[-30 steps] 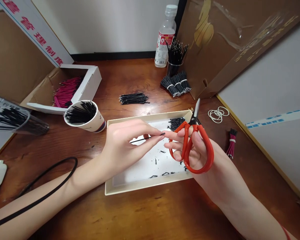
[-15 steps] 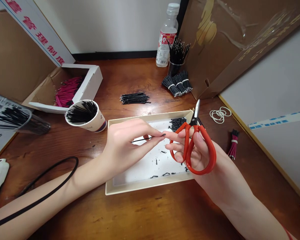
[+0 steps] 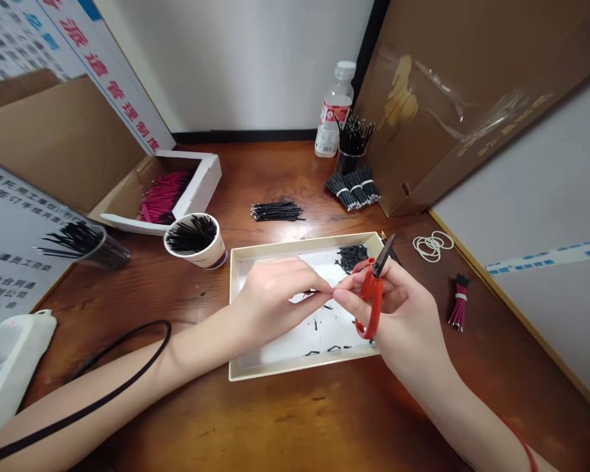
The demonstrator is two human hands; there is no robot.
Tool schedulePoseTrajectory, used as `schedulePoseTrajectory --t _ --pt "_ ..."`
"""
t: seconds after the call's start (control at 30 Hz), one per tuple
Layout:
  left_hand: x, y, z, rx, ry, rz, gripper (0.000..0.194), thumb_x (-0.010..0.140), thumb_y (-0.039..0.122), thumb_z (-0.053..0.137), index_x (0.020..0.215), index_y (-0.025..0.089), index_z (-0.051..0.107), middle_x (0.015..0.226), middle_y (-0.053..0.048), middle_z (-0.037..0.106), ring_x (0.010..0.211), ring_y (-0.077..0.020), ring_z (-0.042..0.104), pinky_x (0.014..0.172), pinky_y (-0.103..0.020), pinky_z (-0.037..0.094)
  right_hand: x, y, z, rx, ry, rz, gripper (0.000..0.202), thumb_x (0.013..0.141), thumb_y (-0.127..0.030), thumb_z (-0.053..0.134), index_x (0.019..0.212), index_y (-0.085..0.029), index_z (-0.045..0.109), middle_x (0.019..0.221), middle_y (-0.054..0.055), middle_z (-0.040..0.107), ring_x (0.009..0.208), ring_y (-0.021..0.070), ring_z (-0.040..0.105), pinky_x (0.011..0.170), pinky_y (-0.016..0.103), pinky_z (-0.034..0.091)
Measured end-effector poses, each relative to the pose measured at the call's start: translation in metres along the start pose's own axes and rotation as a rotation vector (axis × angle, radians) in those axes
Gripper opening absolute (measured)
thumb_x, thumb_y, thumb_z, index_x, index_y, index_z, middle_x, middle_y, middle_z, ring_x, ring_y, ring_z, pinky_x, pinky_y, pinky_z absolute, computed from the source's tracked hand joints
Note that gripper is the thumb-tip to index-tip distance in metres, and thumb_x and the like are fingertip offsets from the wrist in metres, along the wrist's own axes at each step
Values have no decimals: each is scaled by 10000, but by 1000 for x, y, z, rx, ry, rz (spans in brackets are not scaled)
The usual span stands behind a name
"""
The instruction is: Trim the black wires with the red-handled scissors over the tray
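Observation:
My left hand pinches a thin black wire between thumb and forefinger; most of the wire is hidden by the fingers. My right hand has a pair of red-handled scissors hooked over its fingers, blades pointing up and away. Its thumb and forefinger close together at the wire's end, touching my left fingertips. Both hands are above a shallow cream box lid. A heap of short black offcuts lies at its far right corner, with several scraps strewn over its white bottom.
Beyond the lid lie loose black wires and banded bundles. A paper cup, a plastic cup and a white box stand left. A bottle is behind; rubber bands and a pink bundle lie right.
My right thumb and forefinger have come together at the wire's end, and the scissors have swung round in that hand. The camera view has shifted, so the table's things appear lower and mostly further right.

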State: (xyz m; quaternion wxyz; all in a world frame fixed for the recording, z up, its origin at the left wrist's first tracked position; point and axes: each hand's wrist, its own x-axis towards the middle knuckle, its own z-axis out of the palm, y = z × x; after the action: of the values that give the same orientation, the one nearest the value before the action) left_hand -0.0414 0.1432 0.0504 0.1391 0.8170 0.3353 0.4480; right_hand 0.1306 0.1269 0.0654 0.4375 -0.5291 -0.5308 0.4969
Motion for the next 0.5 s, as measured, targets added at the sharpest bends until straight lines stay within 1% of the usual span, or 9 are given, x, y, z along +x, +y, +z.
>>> schedulePoseTrajectory --t 0.1,0.17,0.23,0.27,0.3,0.33,0.4,0.5 --pt "-1 -4 2 -19 -33 -54 114 848 168 699 740 135 680 665 1 716 581 -86 629 575 -184 479 6 1 -9 -10 -26 16 309 665 -354 828 739 -210 566 681 -6 664 631 150 635 540 268 521" --pt "-1 -6 3 -19 -106 -134 121 826 198 728 740 131 678 664 2 707 576 -91 618 561 -187 459 17 -7 -21 -84 -102 48 343 598 -319 863 701 -198 559 684 6 667 613 147 626 545 269 513" --pt "0 -8 4 -8 -228 -260 149 822 266 738 789 130 688 689 -8 707 598 -110 624 574 -207 459 35 -22 -30 -145 -30 47 378 535 -313 885 689 -195 561 658 -9 645 569 130 592 512 256 479" --pt "1 -9 4 1 -292 -324 174 836 299 722 817 128 694 711 -18 711 619 -122 630 593 -222 467 47 -30 -32 -173 40 28 375 539 -320 879 713 -199 569 645 -27 622 550 115 568 497 246 456" --pt "2 -9 5 10 -349 -368 191 860 316 694 842 126 699 730 -30 714 644 -134 637 621 -239 477 61 -38 -30 -183 140 -8 359 575 -342 857 744 -201 574 644 -35 611 542 106 551 495 242 439" --pt "2 -9 5 21 -406 -388 199 885 318 662 865 124 704 757 -44 719 678 -147 645 658 -257 488 76 -44 -24 -192 164 -17 338 611 -346 837 776 -202 579 652 -36 610 547 106 551 505 246 439" --pt "2 -9 6 42 -501 -348 192 906 297 630 916 123 712 834 -76 725 786 -181 658 740 -291 502 107 -48 -2 -234 153 -19 276 668 -290 807 790 -190 580 671 -26 621 548 104 559 532 260 456" --pt "-1 -10 8 85 -586 -221 201 875 259 669 1020 126 709 974 -108 706 956 -238 632 830 -335 504 147 -35 39 -371 82 14 218 752 -261 769 744 -159 577 651 -11 628 548 108 577 573 275 492"
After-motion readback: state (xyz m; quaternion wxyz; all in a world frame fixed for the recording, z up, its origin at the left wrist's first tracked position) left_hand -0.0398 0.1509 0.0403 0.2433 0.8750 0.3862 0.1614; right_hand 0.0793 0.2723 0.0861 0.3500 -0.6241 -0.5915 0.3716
